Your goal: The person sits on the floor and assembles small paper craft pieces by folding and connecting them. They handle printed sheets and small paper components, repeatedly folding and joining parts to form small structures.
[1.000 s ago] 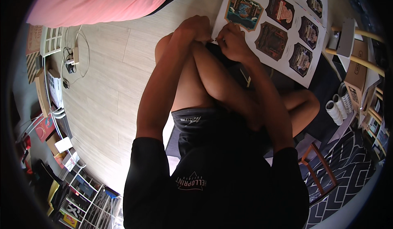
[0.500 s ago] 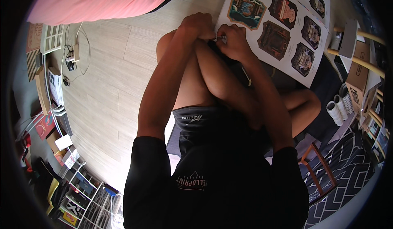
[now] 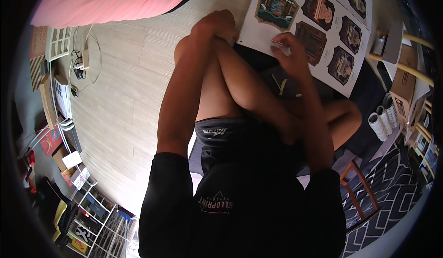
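Since the earlier frame the right hand (image 3: 290, 51) has drifted a little apart from the left hand (image 3: 217, 25) and now sits on the near edge of the big white sheet (image 3: 300, 18), while the left one stays put by that sheet's near left corner, over the raised knee. Fingers of the right hand are pinched on something small and pale at the sheet's edge; what it is cannot be made out. Whether the left hand is curled on anything cannot be told, since only its back shows. Lying flat on the floor (image 3: 120, 92) in front of the seated person, the sheet runs toward the far right, partly over a dark mat (image 3: 364, 96). It carries two rows of shield-shaped printed pieces with dark brown frames and coloured pictures inside, the nearest left one blue-green. All the pieces in view look to be in place on the sheet, so the work seems barely begun, with nearly everything left to do.
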`<state>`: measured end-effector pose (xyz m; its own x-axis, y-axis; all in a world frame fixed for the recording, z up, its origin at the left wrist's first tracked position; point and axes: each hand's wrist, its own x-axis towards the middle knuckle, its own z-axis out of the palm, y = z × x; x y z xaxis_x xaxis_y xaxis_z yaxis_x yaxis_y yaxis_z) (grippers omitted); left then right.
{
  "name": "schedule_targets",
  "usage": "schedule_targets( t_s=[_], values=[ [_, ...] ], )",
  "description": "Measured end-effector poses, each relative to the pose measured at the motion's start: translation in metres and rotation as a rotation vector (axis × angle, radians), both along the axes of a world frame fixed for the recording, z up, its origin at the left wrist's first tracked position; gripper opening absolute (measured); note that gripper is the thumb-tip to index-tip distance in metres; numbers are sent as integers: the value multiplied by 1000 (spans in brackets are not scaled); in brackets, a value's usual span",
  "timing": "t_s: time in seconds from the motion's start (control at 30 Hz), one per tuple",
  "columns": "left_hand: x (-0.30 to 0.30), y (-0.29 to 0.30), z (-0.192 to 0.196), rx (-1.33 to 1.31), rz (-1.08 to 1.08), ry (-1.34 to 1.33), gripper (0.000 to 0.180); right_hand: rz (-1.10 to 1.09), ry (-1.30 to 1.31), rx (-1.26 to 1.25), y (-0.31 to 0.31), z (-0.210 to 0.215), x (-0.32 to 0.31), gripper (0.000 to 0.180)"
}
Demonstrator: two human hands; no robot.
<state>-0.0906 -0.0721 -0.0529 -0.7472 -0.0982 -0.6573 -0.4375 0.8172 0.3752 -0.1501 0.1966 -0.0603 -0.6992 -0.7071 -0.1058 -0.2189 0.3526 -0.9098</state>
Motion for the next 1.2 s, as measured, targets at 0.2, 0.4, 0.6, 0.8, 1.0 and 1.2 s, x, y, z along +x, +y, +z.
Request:
schedule_targets(
  t_s=[0.2,0.4,0.6,0.8,1.0,1.2],
  values=[
    [-8,19,7,-185,-49,-94,72,-116,-474,-192,99,32,-10,15],
    [-8,20,0,-360,-202,-65,78,-245,-475,-303,175,59,-27,12],
    [-19,33,15,-435,-294,-165,80,-289,-433,-63,254,74,-63,10],
    [-2,49,32,-524,-237,159,66,-207,-373,254,348,32,-103,12],
    [-25,174,23,-279,-110,674,43,-293,-575,220,372,1,-104,17],
    [-77,333,5,205,-185,773,30,-292,-529,202,377,-14,-107,18]
  ],
)
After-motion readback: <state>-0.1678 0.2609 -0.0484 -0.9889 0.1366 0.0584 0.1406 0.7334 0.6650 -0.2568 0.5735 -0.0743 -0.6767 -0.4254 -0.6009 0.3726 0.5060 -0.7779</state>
